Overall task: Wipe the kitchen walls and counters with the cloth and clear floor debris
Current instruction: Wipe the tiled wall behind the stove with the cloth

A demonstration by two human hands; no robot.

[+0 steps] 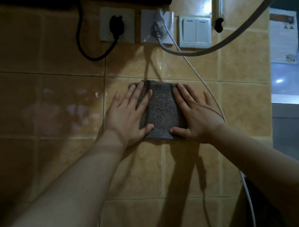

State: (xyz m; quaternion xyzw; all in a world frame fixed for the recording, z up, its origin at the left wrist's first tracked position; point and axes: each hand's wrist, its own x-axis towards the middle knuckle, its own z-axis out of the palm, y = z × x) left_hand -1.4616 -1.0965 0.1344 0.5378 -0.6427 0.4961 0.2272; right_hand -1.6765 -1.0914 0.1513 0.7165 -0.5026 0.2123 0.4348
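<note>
The folded grey terry cloth point(161, 110) lies flat against the glossy tan tiled wall point(59, 97), a little below the row of sockets. Both hands press it there. The left hand point(129, 115) is spread wide, its fingers straight, and covers the left edge of the cloth; its thumb lies on the lower part of the cloth. The right hand point(194, 112) is also flat and wide, with fingers straight, on the right edge of the cloth, and its thumb touches the bottom corner. Between the two hands a strip of grey cloth stays visible.

Above the cloth, on the wall, there are three fittings in a row. The left white socket point(116, 24) carries a black plug with a thick black cable point(89, 51) that makes a loop below it. The middle white socket point(155, 26) carries a pale grey plug, and its thin white cable point(207, 86) runs down the wall just beside the right hand and passes behind the right forearm. The white double light switch point(195, 30) is to the right of them. A thick grey hose point(238, 32) crosses the picture in a curve under the switch. On the far right I see a bright opening point(294, 82) with paper notices point(283, 38) hanging there; their text is too blurred to read.
</note>
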